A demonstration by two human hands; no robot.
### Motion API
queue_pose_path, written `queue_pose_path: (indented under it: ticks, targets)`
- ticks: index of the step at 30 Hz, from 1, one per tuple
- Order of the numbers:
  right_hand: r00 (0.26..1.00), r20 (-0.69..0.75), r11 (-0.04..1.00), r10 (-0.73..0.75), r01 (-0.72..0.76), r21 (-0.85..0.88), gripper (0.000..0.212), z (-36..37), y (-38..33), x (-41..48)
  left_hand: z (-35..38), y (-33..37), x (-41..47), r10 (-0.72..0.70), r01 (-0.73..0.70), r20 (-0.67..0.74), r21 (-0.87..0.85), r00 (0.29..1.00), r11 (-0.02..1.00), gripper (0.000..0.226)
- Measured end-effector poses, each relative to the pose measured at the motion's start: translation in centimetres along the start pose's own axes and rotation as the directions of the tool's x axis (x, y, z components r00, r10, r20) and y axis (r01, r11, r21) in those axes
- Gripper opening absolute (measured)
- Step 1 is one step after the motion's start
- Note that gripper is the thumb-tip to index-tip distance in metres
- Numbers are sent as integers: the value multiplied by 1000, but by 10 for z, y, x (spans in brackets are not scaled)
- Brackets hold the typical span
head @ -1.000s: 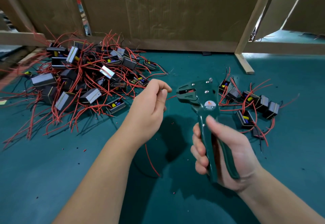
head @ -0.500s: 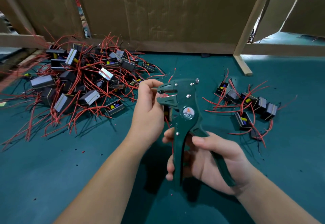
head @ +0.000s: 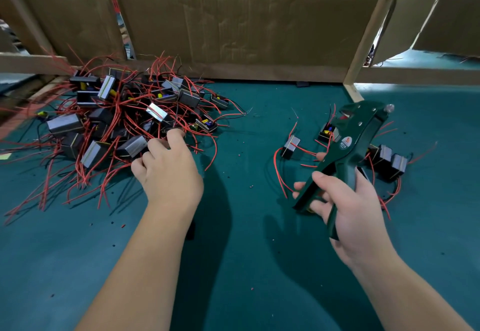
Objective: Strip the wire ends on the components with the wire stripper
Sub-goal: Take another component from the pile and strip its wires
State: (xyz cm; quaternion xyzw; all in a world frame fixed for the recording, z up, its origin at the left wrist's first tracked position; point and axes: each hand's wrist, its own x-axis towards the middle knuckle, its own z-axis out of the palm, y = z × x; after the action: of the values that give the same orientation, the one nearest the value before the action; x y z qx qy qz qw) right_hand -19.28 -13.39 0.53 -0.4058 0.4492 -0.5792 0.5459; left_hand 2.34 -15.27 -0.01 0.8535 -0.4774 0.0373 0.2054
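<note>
**One head-worn view, tilted down over the hands**

The single wide-angle camera sits at head height over the near part of the tabletop (head: 246, 265). It looks forward and down towards the far cardboard wall (head: 233, 31). Both forearms enter from the bottom edge. The left hand (head: 168, 174) and the right hand (head: 348, 206), which holds the stripper (head: 348, 143), are close to the lens at mid-frame. The far right post (head: 371, 26) appears to lean.

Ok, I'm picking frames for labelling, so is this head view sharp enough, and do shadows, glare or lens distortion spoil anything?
Head view: left hand, right hand and wire stripper are sharp, without glare; soft arm shadows fall on the green mat; red wires at the far left edge are smeared; the wide lens slants the wooden post.
</note>
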Motion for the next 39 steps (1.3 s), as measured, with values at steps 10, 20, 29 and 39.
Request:
queue_pose_path:
  ticks: [10,20,29,39]
  targets:
    - [939,330,963,94,-170,207,40,7,1,-6,-1,-12,11,1,-4,29,102,1000,995,42]
    - [765,521,783,379,-565,261,36,17,4,15,-5,-18,15,-76,77,26,-24,997,997,56]
    - [927,252,814,277,-366,451,17,-5,-4,34,-14,10,3,146,-261,-320,-355,936,898,37]
    - [772,579,754,263,-539,376,76,-2,-8,19,-11,23,-11,598,-628,-276,-574,752,526,27]
